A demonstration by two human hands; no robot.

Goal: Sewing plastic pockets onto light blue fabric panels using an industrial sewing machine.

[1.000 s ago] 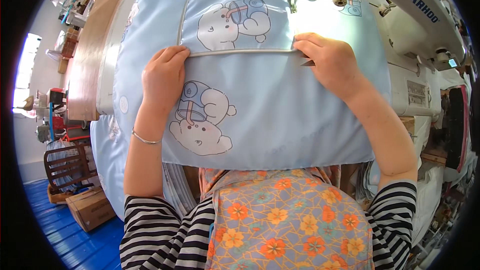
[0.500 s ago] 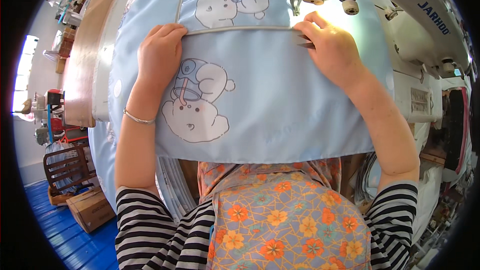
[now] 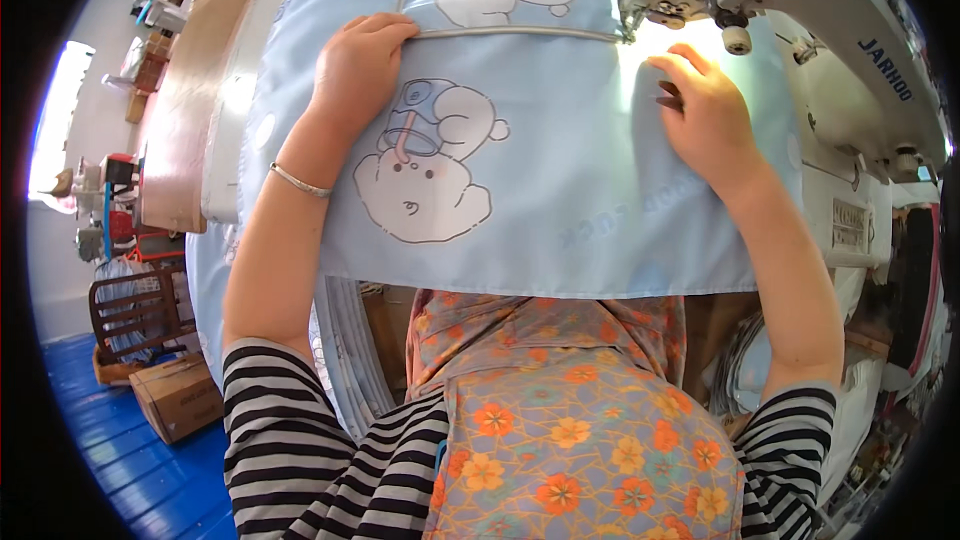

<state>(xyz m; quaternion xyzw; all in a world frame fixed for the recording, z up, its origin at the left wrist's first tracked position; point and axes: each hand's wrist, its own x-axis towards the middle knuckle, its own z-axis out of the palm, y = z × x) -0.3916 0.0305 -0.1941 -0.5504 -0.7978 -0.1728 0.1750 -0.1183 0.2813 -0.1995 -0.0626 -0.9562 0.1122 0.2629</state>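
While both hands lie flat on the pale blue fabric (image 3: 560,170), the piece is spread over the bench under the head of the white sewing machine (image 3: 800,30), its near edge hanging toward the lap. Left hand (image 3: 362,65): fingers curled over the grey piped seam (image 3: 520,33), pressing the cloth. Right hand (image 3: 705,110): open, fingers extended, steadying the cloth just beside the needle area. Printed bear motif (image 3: 425,175) between the hands. Step judged: guiding the seam through the machine. Next move likely calls for even feed along the piping, fingertips clear of the needle
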